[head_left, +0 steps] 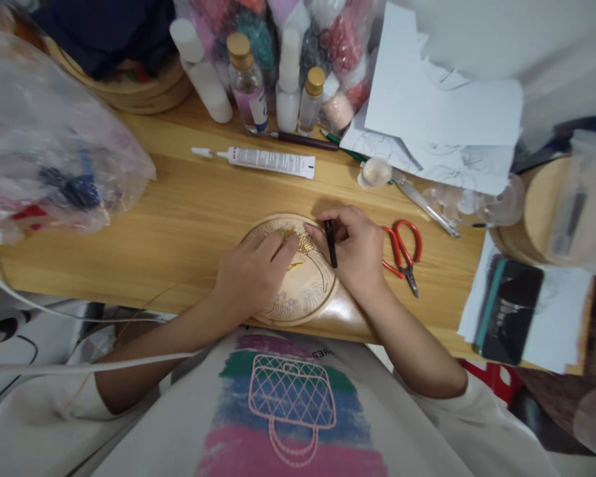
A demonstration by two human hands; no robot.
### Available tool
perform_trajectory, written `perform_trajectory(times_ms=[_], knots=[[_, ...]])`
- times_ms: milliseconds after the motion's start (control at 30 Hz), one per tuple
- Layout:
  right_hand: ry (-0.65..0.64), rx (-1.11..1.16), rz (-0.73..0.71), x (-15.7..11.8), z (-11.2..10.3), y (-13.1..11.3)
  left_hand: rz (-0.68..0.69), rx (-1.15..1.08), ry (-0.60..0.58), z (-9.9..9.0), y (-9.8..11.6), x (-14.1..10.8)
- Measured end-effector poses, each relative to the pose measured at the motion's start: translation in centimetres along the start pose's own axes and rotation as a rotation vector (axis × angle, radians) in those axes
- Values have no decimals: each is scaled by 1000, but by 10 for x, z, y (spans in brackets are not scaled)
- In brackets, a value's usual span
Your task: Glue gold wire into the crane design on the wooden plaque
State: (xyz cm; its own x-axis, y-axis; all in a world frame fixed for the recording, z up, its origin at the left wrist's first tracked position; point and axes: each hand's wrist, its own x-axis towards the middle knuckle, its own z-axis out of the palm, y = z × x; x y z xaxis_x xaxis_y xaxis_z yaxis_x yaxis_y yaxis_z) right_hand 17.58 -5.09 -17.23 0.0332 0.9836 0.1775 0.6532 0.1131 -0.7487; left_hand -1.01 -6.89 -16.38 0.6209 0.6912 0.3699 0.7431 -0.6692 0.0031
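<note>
A round pale wooden disc (pixel 298 291) with a printed line pattern lies at the table's front edge. Gold wire (pixel 305 244) forms part of a figure on its upper half. Over the disc's left side lies my left hand (pixel 258 268), fingers bent and pressed down near the gold wire; what is under the fingertips is hidden. At the right rim, my right hand (pixel 352 245) is closed around a short black tool (pixel 330 244), its fingertips close to the wire.
Red-handled pliers (pixel 401 255) lie right of my right hand. A white glue tube (pixel 273 161), bottles (pixel 248 93) and papers (pixel 442 119) are behind. Plastic bags (pixel 44 152) stand at the left. A dark phone-like object (pixel 509 311) rests on papers at the right.
</note>
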Motion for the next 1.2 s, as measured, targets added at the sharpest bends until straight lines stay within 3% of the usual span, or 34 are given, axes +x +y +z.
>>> perform_trajectory(times_ms=[733,1000,1200], knots=[[-63,26,-6,-2,-7,1,30,44,-28,1,3,-3],[-63,37,-48,-3,-10,2,65,76,30,-1,1,1],[-104,-11,24,-2,-23,0,67,50,15,-1,1,0]])
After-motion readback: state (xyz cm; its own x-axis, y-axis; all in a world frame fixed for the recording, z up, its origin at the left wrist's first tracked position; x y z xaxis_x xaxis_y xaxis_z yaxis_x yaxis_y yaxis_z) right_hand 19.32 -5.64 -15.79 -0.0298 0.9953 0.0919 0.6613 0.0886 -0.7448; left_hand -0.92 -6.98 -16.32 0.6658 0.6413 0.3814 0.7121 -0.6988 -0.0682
